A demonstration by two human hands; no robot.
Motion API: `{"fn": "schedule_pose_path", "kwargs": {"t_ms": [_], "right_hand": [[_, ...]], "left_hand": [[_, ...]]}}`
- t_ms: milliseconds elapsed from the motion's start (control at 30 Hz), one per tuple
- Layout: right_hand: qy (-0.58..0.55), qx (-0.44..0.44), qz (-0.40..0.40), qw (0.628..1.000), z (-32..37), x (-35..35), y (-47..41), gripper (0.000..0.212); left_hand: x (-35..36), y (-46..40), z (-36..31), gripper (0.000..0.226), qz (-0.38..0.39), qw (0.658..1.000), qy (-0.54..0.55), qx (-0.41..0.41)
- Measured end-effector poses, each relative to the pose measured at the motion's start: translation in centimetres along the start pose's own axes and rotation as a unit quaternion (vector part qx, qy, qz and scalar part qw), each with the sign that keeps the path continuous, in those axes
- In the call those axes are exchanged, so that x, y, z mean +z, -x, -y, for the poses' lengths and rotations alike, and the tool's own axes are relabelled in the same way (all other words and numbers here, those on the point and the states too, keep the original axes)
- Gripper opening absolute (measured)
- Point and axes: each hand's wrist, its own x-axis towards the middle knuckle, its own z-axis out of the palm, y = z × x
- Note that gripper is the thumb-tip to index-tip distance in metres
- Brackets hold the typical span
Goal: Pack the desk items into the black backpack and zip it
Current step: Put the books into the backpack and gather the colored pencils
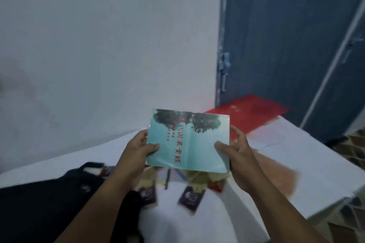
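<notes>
Both forearms reach up from the bottom edge of the head view toward a teal book [188,142], which serves as the landmark for the rest. That book is held in the air above a white-covered desk [276,150], its cover facing the camera with red characters and a dark tree picture along its far edge. At the book's left edge, the left hand [138,148] grips it with the thumb lying across the cover and the other fingers curled behind. At the book's right edge, the right hand [239,156] holds it with the thumb pressed on the cover; its remaining fingers are spread loosely beside and behind the edge.

Below and left of the book, the black backpack [45,199] lies on the desk, partly under the left forearm. Directly beneath the book lies a blurred cluster of small items: two dark purple packets [188,198], a dark pen [167,178] and some yellowish wrappers, too smeared to name. Beyond the book's far right corner sits a red folder [254,114] on the desk, near a blue door [286,35]. Behind the book rises a pale wall [108,45]
</notes>
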Motion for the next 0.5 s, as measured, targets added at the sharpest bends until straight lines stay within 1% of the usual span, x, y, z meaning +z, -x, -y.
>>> {"fn": "schedule_pose_path", "kwargs": {"t_ms": [33, 100, 167, 233, 300, 400, 433, 467, 500], "right_hand": [[-0.001, 0.021, 0.027, 0.999, -1.3, 1.9, 0.6, 0.054], [0.028, 0.041, 0.084, 0.995, -3.7, 5.9, 2.1, 0.046], [0.025, 0.067, 0.102, 0.992, -6.0, 9.3, 3.6, 0.044], [-0.005, 0.087, 0.092, 0.992, -8.2, 11.9, 5.0, 0.044], [-0.017, 0.083, 0.048, 0.995, -9.8, 13.9, 6.4, 0.047], [-0.017, 0.063, -0.018, 0.998, -11.4, 15.9, 8.2, 0.047], [-0.027, 0.054, -0.039, 0.997, -11.6, 16.1, 8.7, 0.047], [-0.034, 0.050, -0.067, 0.996, -12.0, 16.4, 9.3, 0.050], [-0.038, 0.046, -0.091, 0.994, -12.2, 16.5, 10.0, 0.055]], "left_hand": [[-2.4, 1.2, 0.7, 0.034, -0.006, 1.000, -0.005, -0.004], [-7.3, 3.7, 2.3, 0.036, -0.023, 0.998, -0.051, 0.004], [-11.7, 6.4, 3.9, 0.037, -0.023, 0.991, -0.132, 0.020], [-15.0, 9.0, 5.4, 0.041, 0.000, 0.974, -0.223, 0.025], [-17.1, 11.6, 6.6, 0.066, 0.013, 0.954, -0.298, 0.014], [-18.3, 14.5, 9.0, 0.124, 0.017, 0.924, -0.380, -0.037], [-18.2, 14.7, 9.8, 0.134, 0.011, 0.906, -0.421, -0.051], [-18.1, 15.1, 10.5, 0.137, 0.019, 0.881, -0.468, -0.069], [-17.7, 15.3, 10.9, 0.135, 0.038, 0.852, -0.516, -0.081]]}}
